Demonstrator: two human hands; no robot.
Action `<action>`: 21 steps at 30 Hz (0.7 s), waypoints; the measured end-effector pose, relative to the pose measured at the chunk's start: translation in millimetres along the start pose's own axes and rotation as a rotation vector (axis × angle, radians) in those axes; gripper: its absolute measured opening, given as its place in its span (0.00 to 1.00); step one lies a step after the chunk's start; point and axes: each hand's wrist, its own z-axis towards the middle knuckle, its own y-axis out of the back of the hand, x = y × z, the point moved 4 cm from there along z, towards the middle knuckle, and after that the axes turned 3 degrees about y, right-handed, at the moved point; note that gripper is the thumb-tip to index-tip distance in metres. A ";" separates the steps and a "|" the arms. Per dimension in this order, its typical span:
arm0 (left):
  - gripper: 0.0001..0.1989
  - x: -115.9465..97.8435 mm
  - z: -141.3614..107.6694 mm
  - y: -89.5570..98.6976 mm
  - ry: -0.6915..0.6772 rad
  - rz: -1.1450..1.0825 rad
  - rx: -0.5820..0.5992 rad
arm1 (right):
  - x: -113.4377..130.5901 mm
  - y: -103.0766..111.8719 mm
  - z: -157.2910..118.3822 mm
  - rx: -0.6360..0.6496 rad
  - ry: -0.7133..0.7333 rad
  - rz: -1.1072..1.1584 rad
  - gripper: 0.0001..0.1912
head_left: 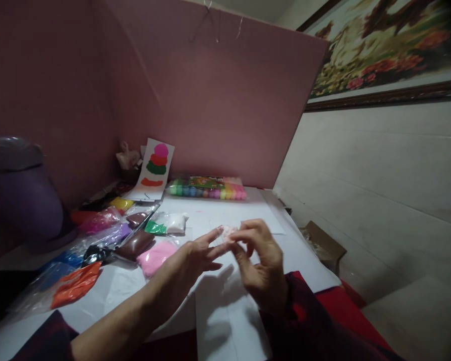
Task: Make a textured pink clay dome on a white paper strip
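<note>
My left hand (195, 255) reaches in from the left, its fingers stretched forward and apart. At its fingertips is a small, soft-looking pale pink piece (229, 232), probably modelling clay, held between both hands. My right hand (262, 263) pinches the other side of this piece with thumb and fingers. Both hands are raised over white paper (225, 301), where their shadows fall. A bag of pink clay (157, 256) lies just left of my left hand. Behind it are small bags of green clay (156, 227) and white clay (176, 223).
Bags of orange clay (77, 285), brown clay (135, 245) and other colours crowd the left side. A clear pack of coloured clay (206, 188) lies at the back. A card with coloured shapes (154, 170) leans there. A purple bin (22, 195) stands left; a cardboard box (325, 243) sits right.
</note>
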 end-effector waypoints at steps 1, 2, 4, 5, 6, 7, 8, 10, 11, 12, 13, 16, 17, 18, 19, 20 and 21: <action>0.20 -0.1 -0.1 0.6 0.000 0.004 -0.007 | 0.9 -2.1 0.2 0.055 0.011 0.005 0.05; 0.20 -0.6 -0.2 0.8 -0.002 0.010 -0.015 | 1.3 -2.7 0.7 0.081 0.008 0.010 0.05; 0.21 -2.6 -0.6 0.0 -0.004 0.014 -0.023 | 1.4 2.3 2.2 -0.001 -0.032 0.018 0.04; 0.21 -3.7 -0.9 -0.7 -0.004 0.012 -0.025 | 1.7 6.2 2.9 -0.068 -0.049 0.015 0.04; 0.22 -4.8 -1.1 -1.3 -0.004 0.010 -0.025 | 2.2 9.3 3.2 -0.118 -0.056 0.009 0.04; 0.22 -5.6 -1.2 -1.8 -0.005 0.010 -0.021 | 2.7 11.4 3.3 -0.149 -0.055 -0.001 0.03; 0.22 -6.0 -1.2 -2.0 -0.007 0.009 -0.017 | 3.0 12.1 3.0 -0.158 -0.049 -0.011 0.03; 0.22 -6.1 -0.7 -1.7 -0.016 0.002 -0.003 | 2.3 11.2 1.5 -0.155 -0.028 -0.028 0.04; 0.22 -6.0 -0.2 -1.3 -0.023 -0.004 0.003 | 1.5 9.7 0.6 -0.145 -0.010 -0.042 0.04; 0.23 -6.0 0.4 -1.1 -0.028 -0.009 0.007 | 0.7 7.6 -0.2 -0.118 0.011 -0.061 0.05; 0.23 -5.9 1.1 -0.9 -0.028 -0.013 0.008 | -0.2 5.1 -0.6 -0.082 0.033 -0.082 0.05; 0.25 -6.4 2.7 -0.9 -0.017 -0.026 0.002 | -4.2 1.8 0.3 -0.014 0.018 -0.103 0.05; 0.26 -6.5 2.8 -0.9 -0.007 -0.030 0.001 | -6.1 3.6 1.1 -0.046 -0.023 -0.084 0.04; 0.26 -6.4 2.7 -0.5 0.002 -0.036 -0.002 | -8.0 6.4 1.7 -0.101 -0.068 -0.059 0.04; 0.26 -6.1 2.4 0.1 0.009 -0.043 -0.008 | -9.4 9.1 1.9 -0.157 -0.103 -0.039 0.04; 0.26 -5.8 2.0 0.8 0.013 -0.050 -0.011 | -10.0 10.7 1.9 -0.195 -0.117 -0.030 0.03; 0.26 -5.4 1.6 1.5 0.013 -0.058 -0.011 | -9.9 10.7 1.8 -0.201 -0.107 -0.036 0.03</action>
